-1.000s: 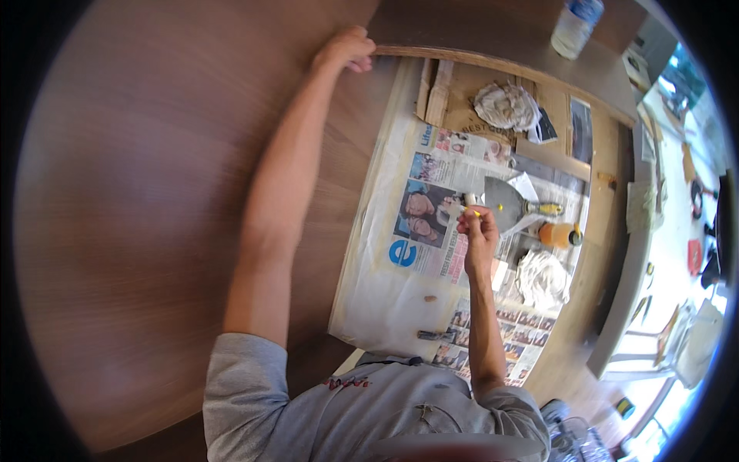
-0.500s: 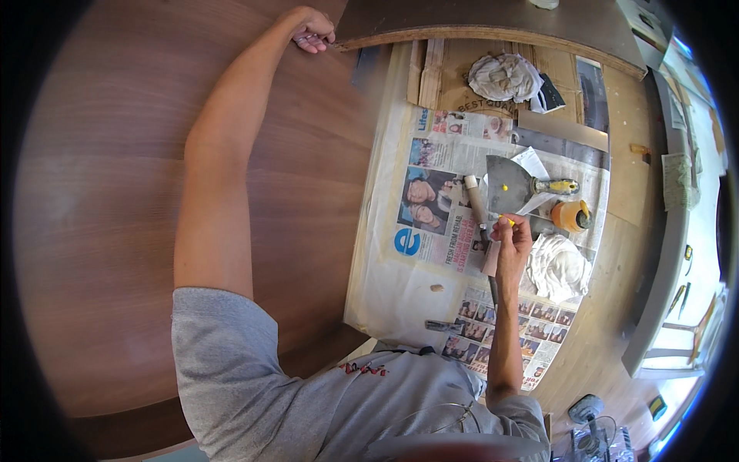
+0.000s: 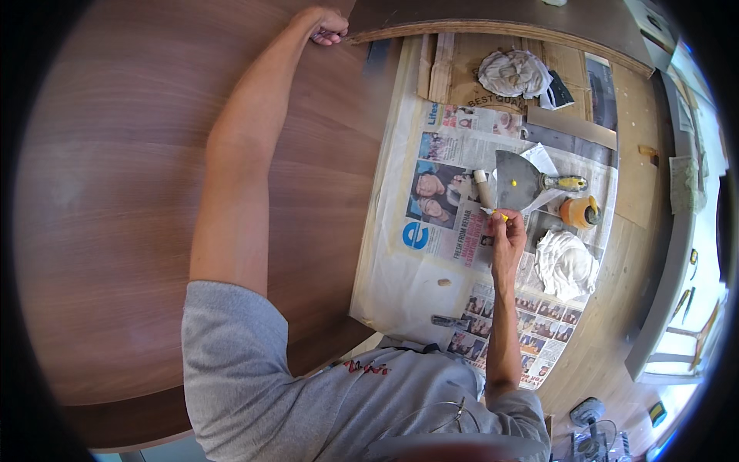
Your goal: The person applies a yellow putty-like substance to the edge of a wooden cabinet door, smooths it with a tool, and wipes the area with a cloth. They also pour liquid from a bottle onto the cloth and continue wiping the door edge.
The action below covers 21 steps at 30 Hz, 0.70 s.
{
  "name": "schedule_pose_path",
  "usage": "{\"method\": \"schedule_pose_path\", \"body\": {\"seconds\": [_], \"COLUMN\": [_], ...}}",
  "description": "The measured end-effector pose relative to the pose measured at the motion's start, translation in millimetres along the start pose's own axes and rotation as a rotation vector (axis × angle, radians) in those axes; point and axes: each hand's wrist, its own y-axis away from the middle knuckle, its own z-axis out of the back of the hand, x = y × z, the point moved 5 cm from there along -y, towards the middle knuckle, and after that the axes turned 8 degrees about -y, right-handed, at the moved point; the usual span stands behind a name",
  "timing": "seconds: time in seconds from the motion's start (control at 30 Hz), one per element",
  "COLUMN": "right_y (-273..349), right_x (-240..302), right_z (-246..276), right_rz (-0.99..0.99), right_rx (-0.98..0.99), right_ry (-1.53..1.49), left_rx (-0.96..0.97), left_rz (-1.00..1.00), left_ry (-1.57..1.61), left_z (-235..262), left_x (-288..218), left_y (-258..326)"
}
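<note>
Head view, left hand: your left hand (image 3: 325, 23) is stretched out to the far left, fingers curled over the far edge of the brown wooden panel (image 3: 115, 192).
Head view, right hand: your right hand (image 3: 508, 235) is closed, fingertips pinched on a small tool with a yellow tip (image 3: 502, 218); what the tool is you cannot tell.
Tool's place: it sits at your fingertips, over the newspaper (image 3: 446, 223), just near of the wide putty knife (image 3: 531, 183).
Putty knife: one, lying flat on the newspaper, blade to the left, yellow-and-black handle to the right, a yellow dab on the blade.
Containers: one small orange jar (image 3: 579, 211), right of your right hand, just near of the knife handle; its contents cannot be made out.
Rags: two crumpled whitish rags, one (image 3: 514, 73) far on the cardboard (image 3: 466, 77), one (image 3: 566, 263) right of your right wrist.
Small cylinder: one pale tube (image 3: 482, 185), left of the blade.
</note>
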Motion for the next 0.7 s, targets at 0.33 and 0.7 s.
{"method": "schedule_pose_path", "body": {"seconds": [0.33, 0.7], "right_y": [-0.8, -6.5], "right_x": [10.4, 22.8], "right_z": [27.5, 19.3], "right_rz": [-0.044, -0.020], "right_rx": [-0.094, -0.083], "right_ry": [-0.097, -0.023], "left_rx": [-0.034, -0.044], "left_rz": [0.004, -0.004], "left_ry": [-0.002, -0.041], "left_z": [-0.3, -3.0], "left_x": [-5.7, -8.4], "left_y": [6.3, 14.1]}}
